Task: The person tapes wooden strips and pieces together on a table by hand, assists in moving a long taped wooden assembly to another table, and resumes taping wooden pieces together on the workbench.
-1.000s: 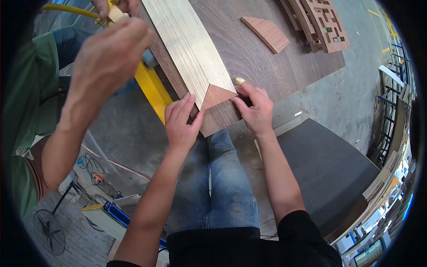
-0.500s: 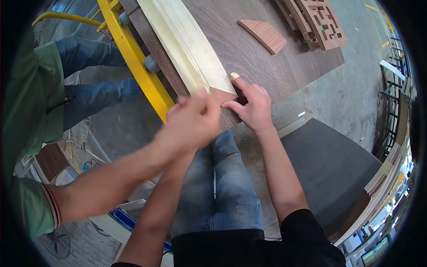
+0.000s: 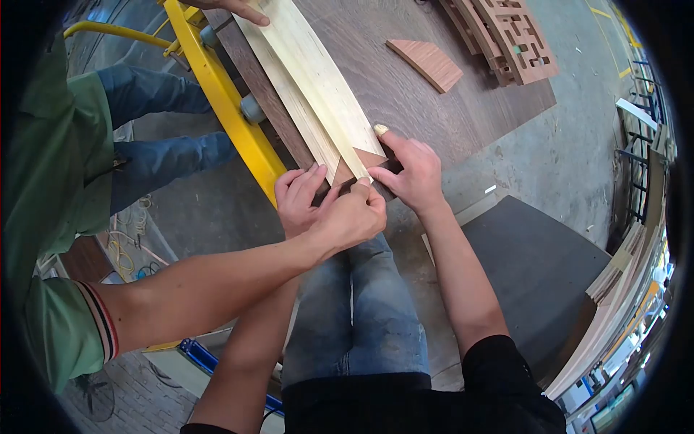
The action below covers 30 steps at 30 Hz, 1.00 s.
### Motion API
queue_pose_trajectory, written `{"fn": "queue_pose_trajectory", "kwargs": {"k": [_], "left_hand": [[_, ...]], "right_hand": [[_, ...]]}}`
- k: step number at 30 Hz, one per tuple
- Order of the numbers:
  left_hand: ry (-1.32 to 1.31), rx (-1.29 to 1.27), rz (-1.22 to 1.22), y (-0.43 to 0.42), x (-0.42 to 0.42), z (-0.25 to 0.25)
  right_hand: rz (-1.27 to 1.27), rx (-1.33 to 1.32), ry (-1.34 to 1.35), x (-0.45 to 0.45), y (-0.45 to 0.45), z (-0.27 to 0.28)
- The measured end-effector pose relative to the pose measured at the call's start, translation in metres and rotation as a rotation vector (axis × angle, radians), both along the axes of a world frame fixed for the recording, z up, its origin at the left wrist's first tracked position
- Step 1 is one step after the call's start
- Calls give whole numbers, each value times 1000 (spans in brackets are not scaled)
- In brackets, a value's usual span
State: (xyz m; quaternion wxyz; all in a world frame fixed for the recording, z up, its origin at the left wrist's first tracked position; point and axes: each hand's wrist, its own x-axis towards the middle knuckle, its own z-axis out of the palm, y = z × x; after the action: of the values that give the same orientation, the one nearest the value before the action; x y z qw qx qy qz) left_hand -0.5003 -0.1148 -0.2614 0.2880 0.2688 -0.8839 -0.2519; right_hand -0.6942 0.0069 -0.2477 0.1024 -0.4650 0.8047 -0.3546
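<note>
A long pale board (image 3: 329, 76) lies on the brown wood-grain panel, with a reddish triangular piece (image 3: 372, 157) at its near end. My left hand (image 3: 296, 202) holds the board's left edge near that end, fingers curled and partly hidden behind a co-worker's hand. At the right corner, my right hand (image 3: 416, 173) grips the edge of the board and triangle between thumb and index finger; the index fingertip has a pale covering. A narrow pale strip (image 3: 318, 108) runs along the board and over the triangle, its near end pinched by the co-worker's hand (image 3: 354, 217).
The co-worker's other hand (image 3: 249, 11) touches the board's far part. An angular reddish piece (image 3: 426, 64) and slotted wooden parts (image 3: 517, 43) lie on the brown panel (image 3: 491, 112). A yellow frame (image 3: 224, 94) stands left; a dark board (image 3: 531, 267) is at right.
The co-worker's near hand has moved slightly right and down, drawing the pale strip over the triangle. Their other hand has appeared at the far part. My left hand shows more.
</note>
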Motion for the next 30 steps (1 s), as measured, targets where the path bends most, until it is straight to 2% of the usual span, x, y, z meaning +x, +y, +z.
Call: {"fn": "queue_pose_trajectory", "kwargs": {"k": [5, 7, 10, 15, 20, 27, 28, 30], "left_hand": [[32, -34, -7, -1, -1, -5], [12, -6, 1, 0, 1, -5], [8, 30, 38, 4, -5, -4], [108, 56, 23, 7, -7, -17], [96, 184, 58, 7, -6, -17], [89, 170, 37, 8, -4, -33], [372, 798, 170, 16, -9, -33], [653, 1427, 302, 9, -15, -21]], "right_hand": [[23, 9, -36, -6, 1, 3], [91, 64, -55, -11, 2, 7], [51, 142, -118, -13, -3, 10], [127, 165, -85, -21, -8, 16], [159, 161, -72, -23, -8, 13], [178, 164, -24, -24, -7, 13], [185, 200, -31, -24, -7, 15], [181, 204, -48, -23, -8, 16]]}}
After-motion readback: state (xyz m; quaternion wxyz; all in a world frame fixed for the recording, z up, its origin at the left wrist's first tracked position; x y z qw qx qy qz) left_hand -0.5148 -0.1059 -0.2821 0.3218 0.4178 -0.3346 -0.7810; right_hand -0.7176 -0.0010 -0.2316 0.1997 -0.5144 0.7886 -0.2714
